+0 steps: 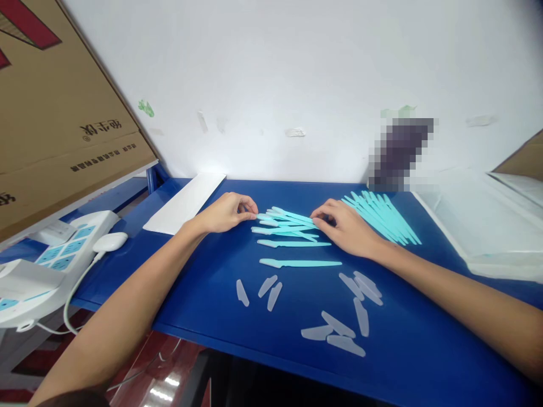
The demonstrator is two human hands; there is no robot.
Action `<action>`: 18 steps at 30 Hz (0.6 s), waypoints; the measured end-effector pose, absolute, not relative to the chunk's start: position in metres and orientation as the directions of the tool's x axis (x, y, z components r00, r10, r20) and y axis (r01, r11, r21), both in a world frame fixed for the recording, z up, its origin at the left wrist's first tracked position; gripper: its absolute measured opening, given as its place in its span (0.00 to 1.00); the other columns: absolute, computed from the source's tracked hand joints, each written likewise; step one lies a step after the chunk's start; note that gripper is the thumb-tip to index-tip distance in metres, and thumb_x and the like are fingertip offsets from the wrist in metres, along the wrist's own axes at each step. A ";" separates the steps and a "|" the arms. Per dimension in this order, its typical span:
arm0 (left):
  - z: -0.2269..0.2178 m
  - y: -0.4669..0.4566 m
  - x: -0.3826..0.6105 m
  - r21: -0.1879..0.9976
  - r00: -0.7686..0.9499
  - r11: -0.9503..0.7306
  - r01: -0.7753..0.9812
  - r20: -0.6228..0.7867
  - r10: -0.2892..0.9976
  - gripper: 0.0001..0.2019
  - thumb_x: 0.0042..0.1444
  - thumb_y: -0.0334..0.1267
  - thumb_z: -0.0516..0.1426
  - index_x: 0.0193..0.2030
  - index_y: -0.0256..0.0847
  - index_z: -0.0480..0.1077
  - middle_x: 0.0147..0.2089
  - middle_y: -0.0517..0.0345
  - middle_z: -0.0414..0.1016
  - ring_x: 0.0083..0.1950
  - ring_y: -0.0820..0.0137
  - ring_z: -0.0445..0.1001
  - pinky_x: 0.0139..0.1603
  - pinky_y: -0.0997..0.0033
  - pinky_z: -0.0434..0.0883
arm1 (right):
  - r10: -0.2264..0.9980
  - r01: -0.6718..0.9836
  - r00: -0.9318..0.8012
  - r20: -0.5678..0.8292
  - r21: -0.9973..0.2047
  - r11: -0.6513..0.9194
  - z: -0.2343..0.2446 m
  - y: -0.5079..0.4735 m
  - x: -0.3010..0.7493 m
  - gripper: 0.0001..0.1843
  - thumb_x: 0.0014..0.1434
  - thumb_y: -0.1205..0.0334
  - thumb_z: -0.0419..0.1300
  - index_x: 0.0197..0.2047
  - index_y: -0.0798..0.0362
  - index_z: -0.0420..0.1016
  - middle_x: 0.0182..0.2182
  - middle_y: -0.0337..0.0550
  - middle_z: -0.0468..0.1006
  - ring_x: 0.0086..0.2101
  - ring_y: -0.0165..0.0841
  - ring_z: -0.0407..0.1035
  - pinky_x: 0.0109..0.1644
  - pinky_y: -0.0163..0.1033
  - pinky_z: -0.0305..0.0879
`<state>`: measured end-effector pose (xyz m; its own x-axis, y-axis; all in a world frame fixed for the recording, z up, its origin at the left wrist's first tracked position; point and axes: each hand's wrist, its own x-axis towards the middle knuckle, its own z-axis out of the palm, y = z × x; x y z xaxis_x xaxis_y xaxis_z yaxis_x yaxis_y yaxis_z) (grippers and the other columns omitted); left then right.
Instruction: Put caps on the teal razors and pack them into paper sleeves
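Turquoise eyebrow razors (292, 230) lie in a loose, overlapping group between my hands, blade ends to the left. My left hand (229, 213) is closed in a pinch at the blade end of one razor on the far side of the group. The fingertips of my right hand (341, 225) pinch a razor's handle end; whether both hands hold the same one is hard to tell. Nearer me, a single razor (301, 263) rests apart, parallel to the table edge. Several translucent blade covers (338, 324) are scattered closer to the front, with a smaller cluster of covers (275, 296) to the left.
Beyond my right hand is a second pile of razors (384, 217) on the blue table (203, 299). A clear plastic container (475, 226) stands at the right. On the left are a white board (186, 203), a power strip (68, 254) with a plug and cable, and a large cardboard box (63, 102).
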<state>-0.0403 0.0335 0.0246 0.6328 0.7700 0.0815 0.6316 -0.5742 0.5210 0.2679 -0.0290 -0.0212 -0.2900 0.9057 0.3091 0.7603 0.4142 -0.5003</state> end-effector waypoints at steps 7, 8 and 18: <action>0.027 0.034 -0.046 0.602 0.664 -0.573 0.556 0.093 0.742 0.21 0.57 0.43 0.63 0.56 0.39 0.77 0.38 0.51 0.84 0.33 0.67 0.79 0.32 0.71 0.72 | 0.891 0.754 -0.294 0.345 -0.489 0.438 -0.023 -0.028 0.269 0.15 0.67 0.55 0.52 0.37 0.50 0.77 0.37 0.48 0.75 0.40 0.41 0.68 0.44 0.47 0.64; 0.028 0.034 -0.047 0.582 0.663 -0.579 0.571 0.088 0.743 0.19 0.57 0.44 0.63 0.53 0.40 0.79 0.39 0.51 0.84 0.33 0.67 0.79 0.32 0.71 0.72 | 0.891 0.755 -0.293 0.345 -0.489 0.438 -0.023 -0.028 0.269 0.15 0.67 0.55 0.52 0.37 0.50 0.77 0.37 0.48 0.75 0.40 0.41 0.68 0.44 0.47 0.64; 0.047 0.030 -0.056 0.603 0.570 -0.598 0.529 0.270 0.776 0.13 0.58 0.47 0.64 0.39 0.39 0.81 0.36 0.52 0.83 0.35 0.66 0.79 0.38 0.69 0.74 | 0.894 0.758 -0.300 0.331 -0.487 0.435 -0.024 -0.028 0.270 0.14 0.68 0.57 0.51 0.39 0.50 0.77 0.38 0.47 0.75 0.41 0.40 0.67 0.45 0.47 0.63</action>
<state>-0.0556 0.0297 0.0473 0.5700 0.7761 0.2697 0.5287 -0.5977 0.6027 0.2697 -0.0281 -0.0239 -0.3003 0.8945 0.3312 0.7578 0.4346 -0.4867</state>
